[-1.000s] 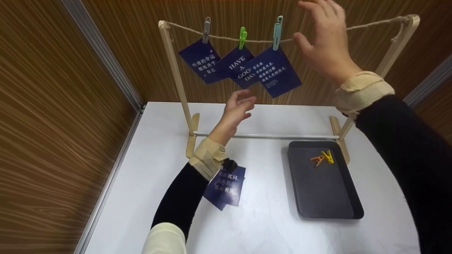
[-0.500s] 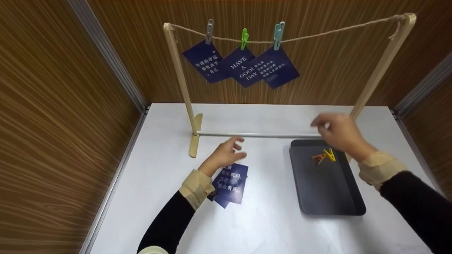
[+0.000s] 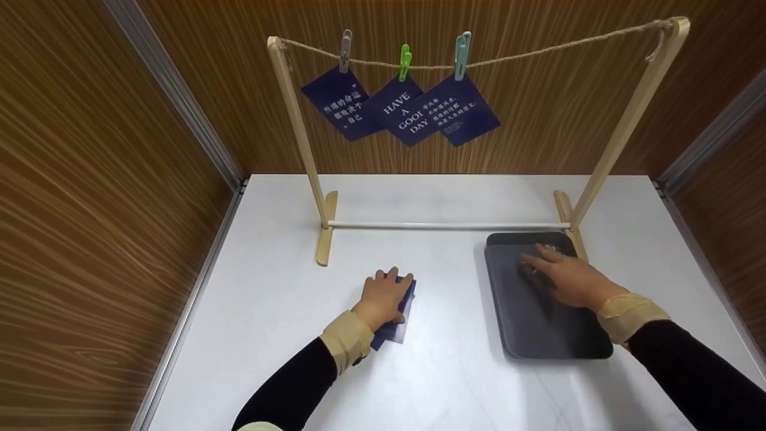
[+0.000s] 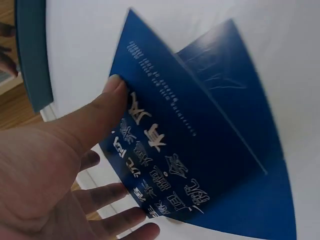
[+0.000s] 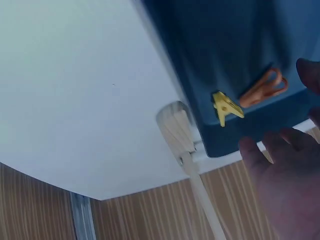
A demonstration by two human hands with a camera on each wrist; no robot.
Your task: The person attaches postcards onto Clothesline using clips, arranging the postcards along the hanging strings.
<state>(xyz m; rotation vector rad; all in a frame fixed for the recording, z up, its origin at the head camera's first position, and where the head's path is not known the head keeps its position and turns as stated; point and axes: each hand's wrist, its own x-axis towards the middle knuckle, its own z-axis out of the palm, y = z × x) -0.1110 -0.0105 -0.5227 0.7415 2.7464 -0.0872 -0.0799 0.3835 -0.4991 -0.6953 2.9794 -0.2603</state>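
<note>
My left hand (image 3: 382,299) is over two dark blue printed cards lying overlapped on the white table. In the left wrist view its thumb lies on the edge of the upper card (image 4: 170,110), with the other fingers spread along the border; the lower card (image 4: 215,60) sticks out beyond. My right hand (image 3: 568,278) hovers over the dark grey tray (image 3: 520,335), fingers loosely extended and holding nothing. Below its fingertips, an orange clothespin (image 5: 254,96) and a yellow clothespin (image 5: 223,107) lie in the tray, seen best in the right wrist view.
Behind stands a wooden frame (image 3: 628,120) with a twine line (image 3: 556,49). Three blue cards hang there, from a grey clothespin (image 3: 345,52), a green clothespin (image 3: 405,63) and a teal clothespin (image 3: 461,57). A white bar (image 3: 443,225) joins the frame's feet.
Both hands have come down from near the hanging cards, the left to the cards on the table and the right to the tray. The hanging cards' swing has settled.
</note>
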